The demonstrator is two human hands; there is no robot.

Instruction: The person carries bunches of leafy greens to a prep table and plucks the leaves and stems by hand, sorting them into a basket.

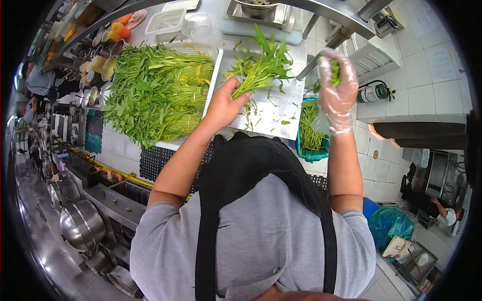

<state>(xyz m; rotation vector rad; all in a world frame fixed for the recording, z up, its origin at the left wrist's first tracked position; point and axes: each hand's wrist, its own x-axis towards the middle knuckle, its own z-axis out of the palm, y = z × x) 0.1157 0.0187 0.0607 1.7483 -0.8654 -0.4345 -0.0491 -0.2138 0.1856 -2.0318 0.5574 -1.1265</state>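
Note:
Bare, my left hand (pixel 226 106) is closed around the stems of a bunch of water spinach (pixel 262 72) above the steel table (pixel 286 103). My right hand (pixel 340 93), in a clear plastic glove, is curled around some green pieces of the plant (pixel 335 72), partly hidden by its fingers. Below and beside that hand, a container lined with a teal bag (pixel 315 156) holds cut green stems (pixel 312 128). To the left, a white crate (pixel 217 75) is heaped with bundled water spinach (pixel 160 90). Loose leaf scraps (pixel 251 113) lie on the table.
A fire extinguisher (pixel 374 93) stands by the tiled wall at the right. Steel shelf legs (pixel 321 55) rise near my right hand. White baskets (pixel 165 21) and a clear tub (pixel 197 26) sit at the back. Other people (pixel 444 213) are at the far right and far left.

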